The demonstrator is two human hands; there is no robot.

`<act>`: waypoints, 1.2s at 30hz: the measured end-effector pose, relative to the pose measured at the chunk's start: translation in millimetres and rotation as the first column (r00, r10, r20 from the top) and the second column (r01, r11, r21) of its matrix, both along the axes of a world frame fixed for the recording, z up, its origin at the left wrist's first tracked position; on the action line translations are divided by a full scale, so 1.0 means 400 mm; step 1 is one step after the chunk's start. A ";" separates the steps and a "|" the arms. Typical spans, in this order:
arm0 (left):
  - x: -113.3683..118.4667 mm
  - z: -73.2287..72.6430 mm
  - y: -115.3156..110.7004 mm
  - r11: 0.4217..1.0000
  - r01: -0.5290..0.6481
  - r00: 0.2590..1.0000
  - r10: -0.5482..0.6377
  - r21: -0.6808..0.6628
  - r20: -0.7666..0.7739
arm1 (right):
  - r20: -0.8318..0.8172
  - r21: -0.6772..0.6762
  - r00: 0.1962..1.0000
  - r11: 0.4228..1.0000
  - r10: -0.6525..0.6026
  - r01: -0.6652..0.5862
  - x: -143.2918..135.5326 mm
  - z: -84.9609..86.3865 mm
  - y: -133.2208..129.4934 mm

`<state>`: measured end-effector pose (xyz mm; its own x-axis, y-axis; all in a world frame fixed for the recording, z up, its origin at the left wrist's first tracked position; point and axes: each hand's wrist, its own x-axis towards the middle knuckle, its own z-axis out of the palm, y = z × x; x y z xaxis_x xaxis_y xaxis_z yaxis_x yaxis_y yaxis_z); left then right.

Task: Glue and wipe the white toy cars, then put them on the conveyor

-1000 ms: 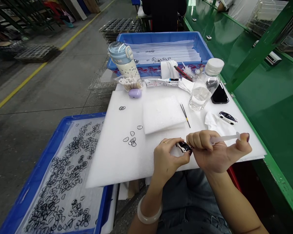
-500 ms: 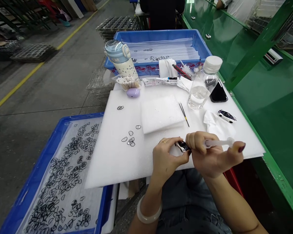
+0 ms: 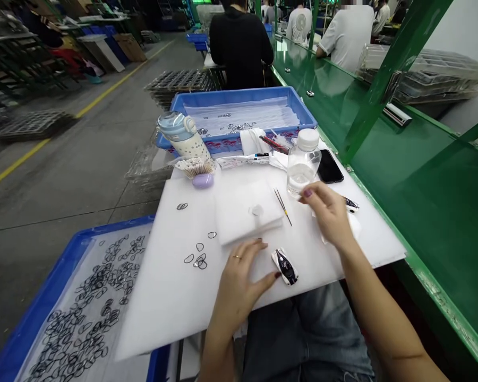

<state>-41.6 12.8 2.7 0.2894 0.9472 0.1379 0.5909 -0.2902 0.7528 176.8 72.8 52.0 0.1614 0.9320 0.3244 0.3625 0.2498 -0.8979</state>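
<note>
Grey floor (image 3: 99,170), marked by a diagonal yellow line (image 3: 16,165). Long green worktop (image 3: 430,191) along the right side; green post (image 3: 376,101) leans across it in view. Pale wall (image 3: 462,32) upper right, green-legged tables (image 3: 8,38) upper left.

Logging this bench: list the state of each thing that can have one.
Black and white toy car, ungripped
Left hand, fingers spread
Right hand, fingers curled, contents unclear
Translucent plastic syringe, lying down, blurred
Clear plastic bottle, capped, partly filled
Blue topped dotted cup, lid shut
Rectangular black phone, screen dark
Slim black-yellow tweezers, tips apart
</note>
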 end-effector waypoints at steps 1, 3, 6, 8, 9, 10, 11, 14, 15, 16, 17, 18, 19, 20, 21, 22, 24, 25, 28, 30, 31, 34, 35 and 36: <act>-0.005 -0.001 0.010 0.998 -0.057 0.998 0.058 0.007 -0.014 | 0.148 -0.054 0.980 0.988 -0.133 0.142 0.034 -0.002 0.002; -0.007 -0.002 0.026 0.989 -0.150 0.987 0.150 0.000 -0.057 | 0.496 -0.155 0.829 0.913 -0.257 0.376 0.080 -0.009 0.015; -0.014 -0.001 0.029 0.982 -0.186 0.977 0.182 -0.029 -0.113 | 0.726 -0.280 0.673 0.834 -0.141 0.476 0.094 -0.023 0.038; -0.042 -0.002 0.016 0.983 -0.182 0.974 0.179 -0.008 -0.139 | 0.701 -0.325 0.707 0.839 -0.096 0.436 0.088 -0.029 0.043; -0.065 -0.003 0.007 0.982 -0.185 0.970 0.186 0.019 -0.157 | 0.669 -0.328 0.737 0.853 -0.092 0.405 0.087 -0.031 0.042; -0.093 -0.006 -0.002 0.973 -0.216 0.958 0.227 0.077 -0.177 | 0.633 -0.333 0.769 0.869 -0.082 0.366 0.089 -0.032 0.039; -0.124 -0.009 -0.010 0.953 -0.271 0.934 0.295 0.138 -0.202 | 0.591 -0.336 0.803 0.885 -0.068 0.322 0.093 -0.033 0.035; -0.216 -0.021 -0.026 0.898 -0.385 0.828 0.438 0.214 -0.349 | 0.467 -0.324 0.883 0.922 -0.041 0.214 0.112 -0.037 0.020; -0.239 -0.026 -0.028 0.886 -0.409 0.794 0.464 0.220 -0.392 | 0.439 -0.317 0.897 0.927 -0.045 0.201 0.117 -0.039 0.015; -0.256 -0.030 -0.029 0.877 -0.429 0.768 0.480 0.216 -0.425 | 0.420 -0.311 0.906 0.930 -0.051 0.197 0.122 -0.042 0.011; -0.267 -0.033 -0.028 0.870 -0.446 0.748 0.491 0.210 -0.446 | 0.409 -0.308 0.911 0.932 -0.054 0.193 0.125 -0.044 0.006; -0.272 -0.035 -0.028 0.864 -0.460 0.739 0.499 0.203 -0.452 | 0.401 -0.307 0.915 0.934 -0.049 0.185 0.128 -0.045 0.001; -0.272 -0.037 -0.026 0.860 -0.470 0.737 0.506 0.197 -0.449 | 0.394 -0.308 0.918 0.936 -0.037 0.170 0.130 -0.045 -0.005; -0.269 -0.037 -0.025 0.854 -0.481 0.737 0.516 0.197 -0.436 | 0.385 -0.309 0.923 0.940 -0.018 0.147 0.133 -0.045 -0.011; -0.263 -0.037 -0.024 0.848 -0.492 0.738 0.527 0.198 -0.421 | 0.372 -0.308 0.928 0.944 0.001 0.122 0.136 -0.044 -0.016; -0.256 -0.035 -0.022 0.844 -0.500 0.741 0.532 0.193 -0.409 | 0.354 -0.305 0.935 0.947 0.017 0.099 0.139 -0.044 -0.022; -0.241 -0.031 -0.018 0.835 -0.522 0.743 0.545 0.174 -0.389 | 0.312 -0.288 0.950 0.955 0.020 0.074 0.147 -0.045 -0.032; -0.235 -0.029 -0.015 0.833 -0.530 0.745 0.547 0.158 -0.382 | 0.292 -0.275 0.956 0.959 0.008 0.076 0.151 -0.048 -0.037; -0.226 -0.025 -0.009 0.833 -0.538 0.760 0.544 0.128 -0.356 | 0.307 -0.255 0.950 0.957 -0.052 0.135 0.160 -0.063 -0.048; -0.226 -0.026 -0.006 0.841 -0.527 0.771 0.533 0.121 -0.349 | 0.433 -0.277 0.897 0.933 -0.092 0.229 0.164 -0.075 -0.056; -0.227 -0.028 -0.005 0.846 -0.520 0.775 0.525 0.118 -0.353 | 0.506 -0.280 0.856 0.918 -0.108 0.281 0.166 -0.080 -0.061; -0.231 -0.036 -0.004 0.865 -0.487 0.788 0.493 0.118 -0.368 | 0.563 -0.230 0.817 0.925 -0.128 0.304 0.178 -0.089 -0.075; -0.231 -0.039 -0.005 0.871 -0.473 0.793 0.486 0.132 -0.366 | 0.509 -0.210 0.852 0.942 -0.123 0.261 0.182 -0.090 -0.080; -0.232 -0.042 -0.006 0.875 -0.459 0.799 0.481 0.152 -0.361 | 0.430 -0.195 0.896 0.957 -0.113 0.214 0.187 -0.090 -0.085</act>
